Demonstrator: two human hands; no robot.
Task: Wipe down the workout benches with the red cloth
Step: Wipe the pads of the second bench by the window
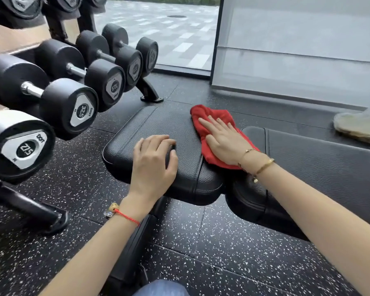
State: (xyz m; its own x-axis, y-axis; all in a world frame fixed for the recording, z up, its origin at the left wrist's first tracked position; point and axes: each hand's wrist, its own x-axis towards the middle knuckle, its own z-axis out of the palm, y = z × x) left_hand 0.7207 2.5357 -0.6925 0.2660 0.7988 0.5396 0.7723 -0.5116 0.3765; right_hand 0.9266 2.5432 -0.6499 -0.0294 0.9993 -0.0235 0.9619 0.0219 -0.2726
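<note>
Wiping the seat pad [158, 133] with the red cloth [212, 133], by the look of it, so somewhere in the middle of the job. Pressing down flat with the right hand [222, 139], fingers straight and spread on top of the cloth, not curled round it. Resting the left hand [156, 159] on the pad at about 8 o'clock from the cloth, fingers bent a little, holding nothing.

Sitting at the pad's right edge, at about 2 o'clock on the pad, with one end hanging over the gap next to the back pad [320, 159]. Hard to tell which parts are clean already: no wet marks or streaks to see. Probably still to do: the left part of the seat pad, all of the back pad at 3 o'clock, and any other benches out of view.

Stretching long from 11 o'clock down to 5 o'clock, with the bunched end pointing away toward the window [169, 33]. Running left to right for the bench itself, seat pad toward the dumbbells [58, 103] at 9 o'clock.
</note>
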